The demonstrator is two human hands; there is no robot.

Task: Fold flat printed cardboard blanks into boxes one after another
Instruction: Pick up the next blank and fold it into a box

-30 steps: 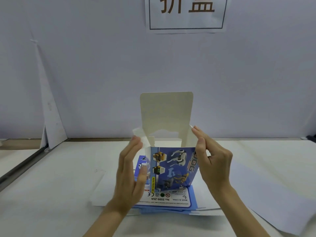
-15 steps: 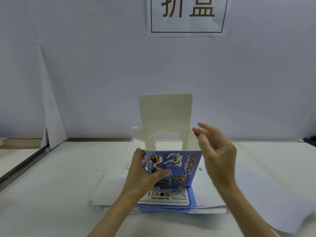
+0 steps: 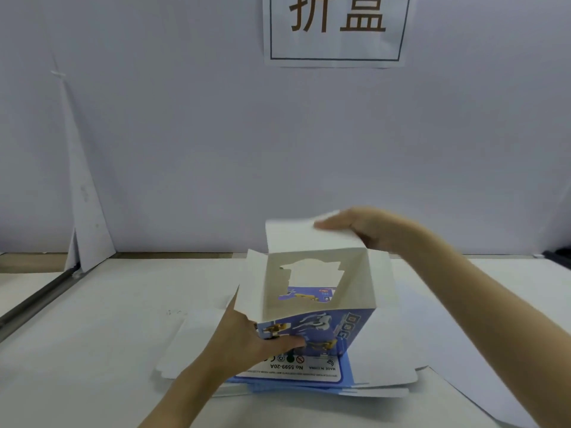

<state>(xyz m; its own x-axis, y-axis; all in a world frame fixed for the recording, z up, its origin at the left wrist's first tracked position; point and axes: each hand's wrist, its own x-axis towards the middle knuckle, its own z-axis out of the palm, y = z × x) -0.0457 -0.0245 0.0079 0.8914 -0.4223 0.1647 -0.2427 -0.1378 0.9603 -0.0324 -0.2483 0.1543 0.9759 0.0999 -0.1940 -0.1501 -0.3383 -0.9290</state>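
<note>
A blue printed box (image 3: 336, 330) stands half formed over a stack of flat blanks (image 3: 296, 370) on the white table, its open top tilted toward me. A cut-out window shows in its far wall. My left hand (image 3: 247, 341) grips the box's lower left corner, thumb across the printed front. My right hand (image 3: 361, 230) lies with straight fingers on the white top flap (image 3: 296, 236) at the far side, which is bent forward and down. Two small side flaps stick out left and right.
A white backdrop wall (image 3: 185, 149) with a paper sign (image 3: 336, 29) stands behind the table. A loose white sheet (image 3: 482, 381) lies to the right of the stack. A metal rail (image 3: 34, 307) runs along the table's left edge.
My right hand rose from the box's right side to the upright top flap and bent it forward. The box tilted toward me. My left hand slid down to grip the lower left corner.
</note>
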